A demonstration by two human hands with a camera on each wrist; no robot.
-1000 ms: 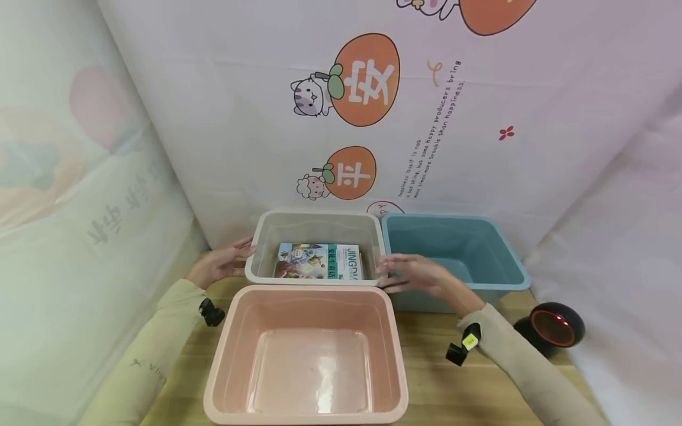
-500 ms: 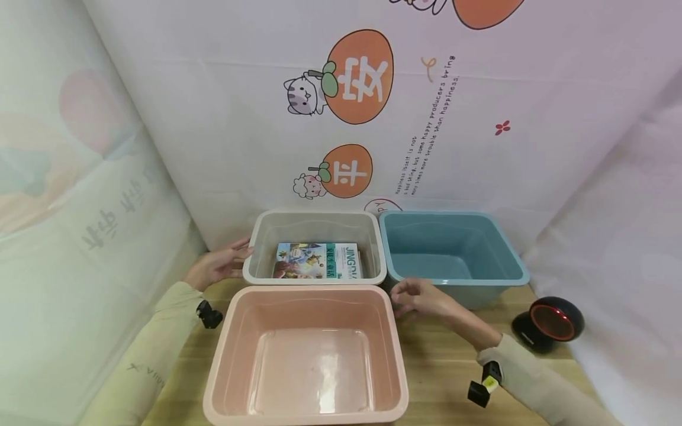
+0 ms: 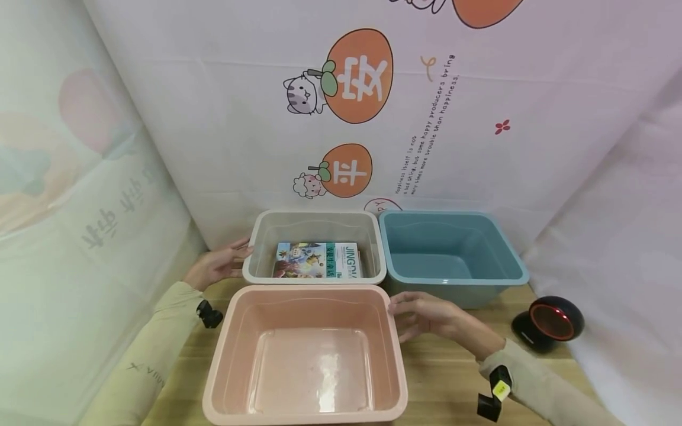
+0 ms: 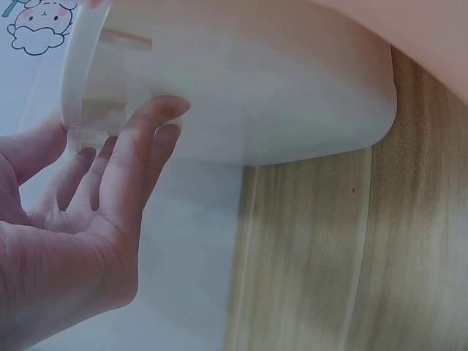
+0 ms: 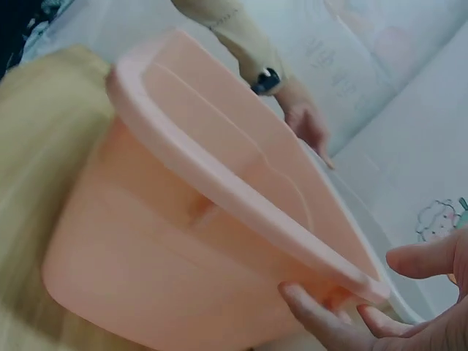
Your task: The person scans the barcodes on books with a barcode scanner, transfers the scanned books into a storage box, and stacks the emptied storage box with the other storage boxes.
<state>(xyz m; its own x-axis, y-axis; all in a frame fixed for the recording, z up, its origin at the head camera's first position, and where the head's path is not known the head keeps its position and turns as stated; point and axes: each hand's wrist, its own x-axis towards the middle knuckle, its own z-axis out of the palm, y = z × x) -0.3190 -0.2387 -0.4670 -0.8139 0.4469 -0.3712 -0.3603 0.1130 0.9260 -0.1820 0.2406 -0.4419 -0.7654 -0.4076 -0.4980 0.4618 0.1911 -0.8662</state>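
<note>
A whitish bin (image 3: 314,280) stands at the back left with books (image 3: 314,260) lying in it. My left hand (image 3: 218,266) touches its left side; in the left wrist view the thumb lies at the rim, and the loosely bent fingers (image 4: 121,179) are by the outer wall below it. In front stands a pink bin (image 3: 303,355) with nothing in it. My right hand (image 3: 426,316) is at its back right corner. In the right wrist view its fingers (image 5: 314,311) reach the outer side under the rim, while the thumb stays apart from it.
A blue bin (image 3: 453,281) stands right of the whitish one against the printed backdrop (image 3: 240,118). Right of it, on the wooden table (image 3: 442,378), sits a round black device (image 3: 554,322) with a red light. White cloth walls (image 3: 629,236) close the sides.
My right hand has left the whitish bin's right side and moved down and toward me, to the pink bin's corner. My left hand stays at the whitish bin. The head view has shifted slightly.
</note>
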